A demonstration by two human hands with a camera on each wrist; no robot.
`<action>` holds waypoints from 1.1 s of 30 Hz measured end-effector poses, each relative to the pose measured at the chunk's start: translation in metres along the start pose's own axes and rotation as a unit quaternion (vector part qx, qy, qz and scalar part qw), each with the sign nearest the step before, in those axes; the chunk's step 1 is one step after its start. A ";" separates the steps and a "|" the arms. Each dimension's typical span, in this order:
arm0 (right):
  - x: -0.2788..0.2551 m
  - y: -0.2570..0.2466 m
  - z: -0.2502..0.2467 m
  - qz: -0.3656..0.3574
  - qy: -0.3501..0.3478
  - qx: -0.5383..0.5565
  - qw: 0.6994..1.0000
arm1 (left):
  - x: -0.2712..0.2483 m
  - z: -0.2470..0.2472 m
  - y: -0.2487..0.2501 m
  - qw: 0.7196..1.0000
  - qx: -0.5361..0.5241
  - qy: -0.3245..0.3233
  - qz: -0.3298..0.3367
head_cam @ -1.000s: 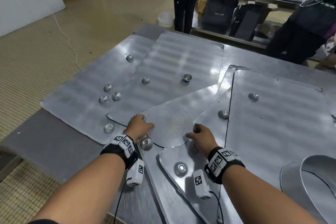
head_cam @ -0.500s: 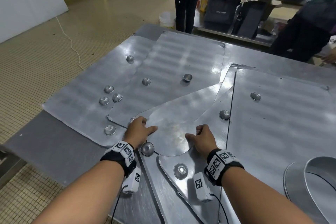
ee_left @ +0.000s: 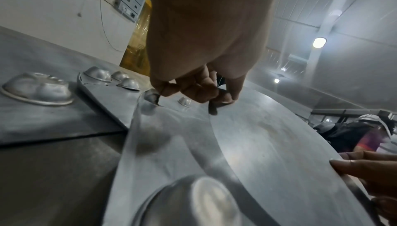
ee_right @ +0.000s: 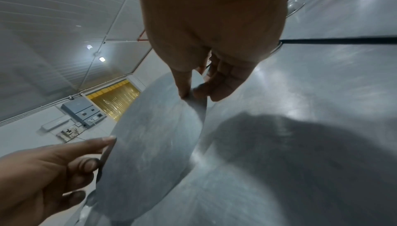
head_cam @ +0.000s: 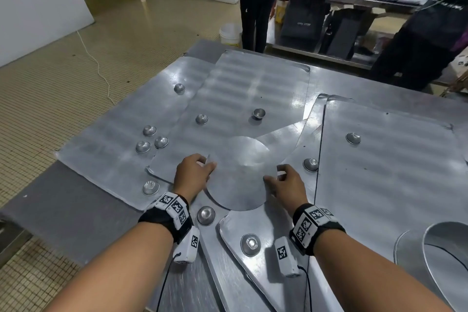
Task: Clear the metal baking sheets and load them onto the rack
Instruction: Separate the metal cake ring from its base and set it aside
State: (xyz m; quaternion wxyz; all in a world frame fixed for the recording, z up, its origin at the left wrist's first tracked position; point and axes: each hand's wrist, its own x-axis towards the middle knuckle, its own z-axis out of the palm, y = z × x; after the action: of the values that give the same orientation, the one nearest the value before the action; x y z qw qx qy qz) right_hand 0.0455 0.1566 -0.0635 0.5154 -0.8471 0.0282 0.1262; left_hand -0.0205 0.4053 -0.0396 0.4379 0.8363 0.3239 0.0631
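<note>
A round flat metal sheet (head_cam: 240, 172) is held a little above the pile of overlapping rectangular baking sheets (head_cam: 243, 88) on the steel table (head_cam: 63, 210). My left hand (head_cam: 195, 172) pinches its left edge, thumb on top and fingers curled under. My right hand (head_cam: 283, 182) pinches its right edge. The left wrist view shows the left hand (ee_left: 204, 93) on the round sheet (ee_left: 268, 144). In the right wrist view the right hand (ee_right: 197, 90) grips the tilted round sheet (ee_right: 150, 136). Several small metal cups (head_cam: 205, 215) lie on the sheets.
A big sheet (head_cam: 392, 172) covers the table's right side and another (head_cam: 106, 149) the left. A large round pan (head_cam: 445, 261) sits at the near right. Two people stand behind the table by a white bucket (head_cam: 229, 33). The table's left edge drops to tiled floor.
Both hands have gone from resting at the round sheet's edges to pinching them. The sheet has come up off the pile, and its far rim now stands out.
</note>
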 end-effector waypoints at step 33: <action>-0.026 -0.004 -0.015 -0.005 -0.031 0.024 0.999 | -0.042 -0.024 -0.011 0.987 -0.079 -0.136 -0.020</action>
State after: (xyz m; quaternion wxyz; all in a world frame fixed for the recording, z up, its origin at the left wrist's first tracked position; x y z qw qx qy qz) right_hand 0.0234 0.1435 -0.0474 0.5366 -0.8305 0.0107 0.1488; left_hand -0.0684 0.4014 -0.0263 0.5438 0.7931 0.2720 -0.0352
